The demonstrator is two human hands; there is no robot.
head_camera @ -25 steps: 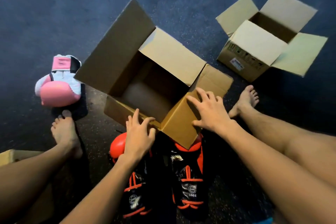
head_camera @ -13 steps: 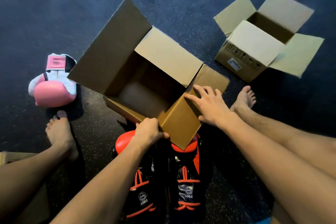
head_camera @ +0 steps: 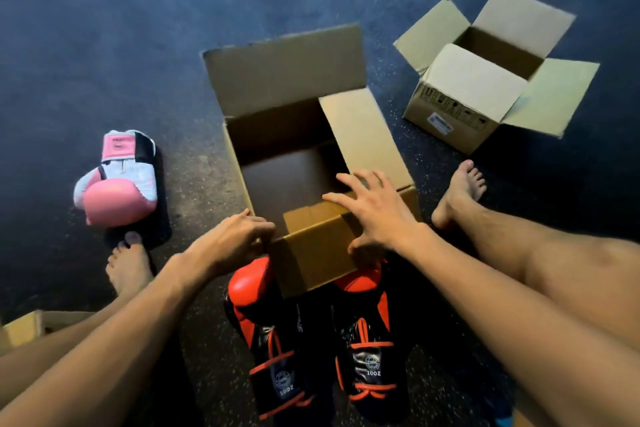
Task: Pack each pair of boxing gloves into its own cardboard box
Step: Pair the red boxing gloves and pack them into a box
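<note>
Cardboard is ready, but nothing is packed yet. The box (head_camera: 311,163) sits open in front of the person, far flap standing, and what shows inside is only bare brown bottom. The left hand (head_camera: 235,236) grips its near-left corner, fingers curled at the rim. The right hand (head_camera: 377,215) lies on the near-right rim with fingers spread and straight, thumb down the near wall, clamped on nothing.

The red gloves (head_camera: 249,291) lie side by side on the floor (head_camera: 104,45) just on the near side of the box, their tips hidden behind its near wall (whether the box rests on them I cannot tell). A pink glove (head_camera: 117,184) lies well to the left of the box; its mate is not in view. A second box (head_camera: 485,90) stands open beyond and to the right, what shows of its inside bare. A third box (head_camera: 20,329) peeks in at the near left.

As I judge it, the box is being squared up for the red pair, and every pair is yet to go in.
</note>
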